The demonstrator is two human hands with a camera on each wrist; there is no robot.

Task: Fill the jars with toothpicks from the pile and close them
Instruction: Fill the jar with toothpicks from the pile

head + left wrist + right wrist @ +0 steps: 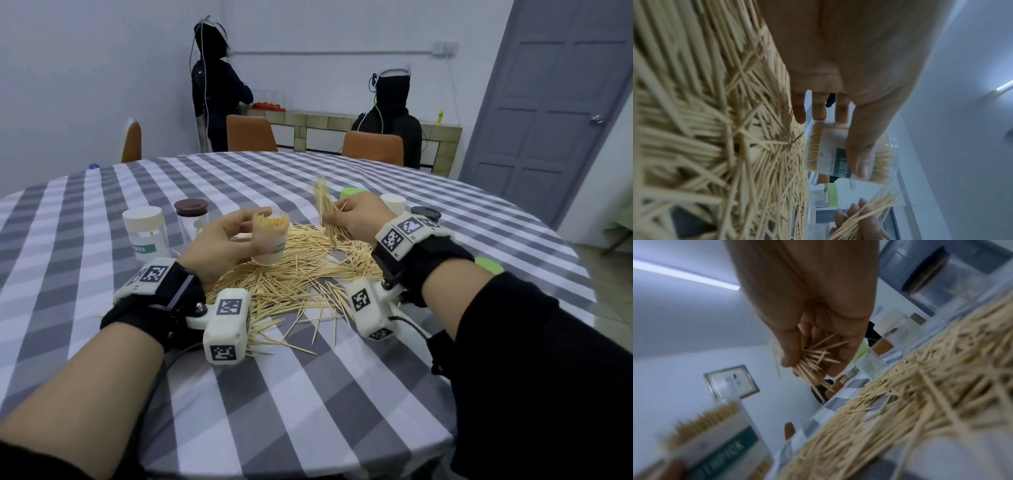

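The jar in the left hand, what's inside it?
The open jar, gripped by the left hand, is packed with upright toothpicks reaching near its rim. The label and thumb cover part of its wall, so its bottom cannot be seen.

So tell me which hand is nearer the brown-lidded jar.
Left. The left hand holds the open jar just right of the brown-lidded jar; the right hand is beyond it.

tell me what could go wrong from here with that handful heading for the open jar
1. The open jar in the left hand already looks packed to its rim, so more sticks may not fit and could spill.
2. The bundle of toothpicks in the right hand is splayed, not aligned; stray ends could miss the mouth and drop back onto the pile.
3. The jar is tilted, so its contents might slide out.
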